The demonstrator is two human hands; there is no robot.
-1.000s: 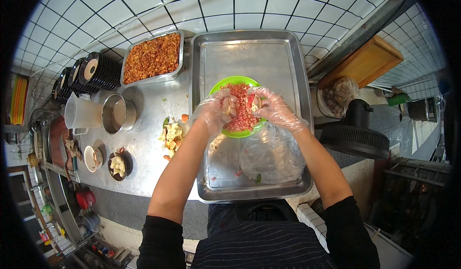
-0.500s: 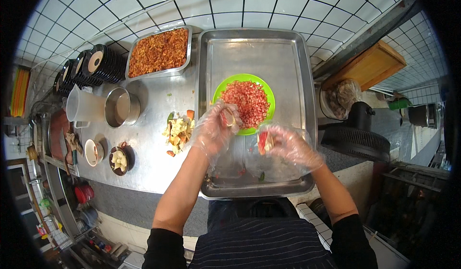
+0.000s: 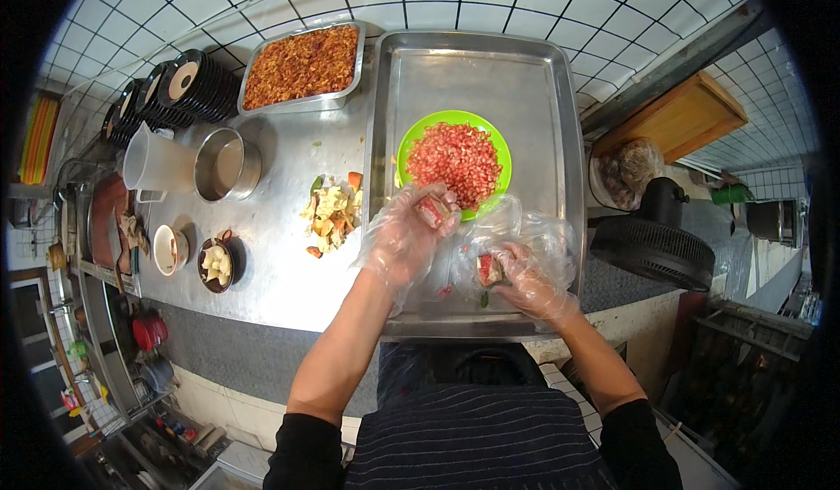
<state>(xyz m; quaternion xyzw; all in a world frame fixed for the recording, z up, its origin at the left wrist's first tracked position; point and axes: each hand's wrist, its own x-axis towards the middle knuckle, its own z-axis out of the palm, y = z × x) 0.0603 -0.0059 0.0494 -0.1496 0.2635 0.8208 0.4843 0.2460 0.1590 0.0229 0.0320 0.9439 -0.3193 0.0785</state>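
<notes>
A bright green plate [image 3: 505,155] heaped with red pomegranate seeds [image 3: 451,159] sits on a large metal tray [image 3: 477,66]. My left hand [image 3: 404,238], in a clear plastic glove, grips a pomegranate piece [image 3: 432,212] at the plate's near left edge, with red seeds facing up. Lower and to the right, my gloved right hand [image 3: 528,282] has its fingers closed on another pomegranate piece [image 3: 488,269] showing red seeds and pale rind. It is over the tray's near part, apart from the plate. Loose glove plastic spreads around my right hand.
Left of the tray lie pale peel scraps [image 3: 334,214]. Beyond them are a metal pan of reddish-brown crumbly food [image 3: 302,68], a metal pot [image 3: 226,166], a plastic pitcher [image 3: 157,159], stacked black dishes [image 3: 188,83] and two small bowls. A black fan [image 3: 656,241] stands at the right.
My right hand has drawn nearer to my body with its pomegranate piece, away from the plate. The left hand's piece now shows its seeds more fully. The whole view has shifted slightly.
</notes>
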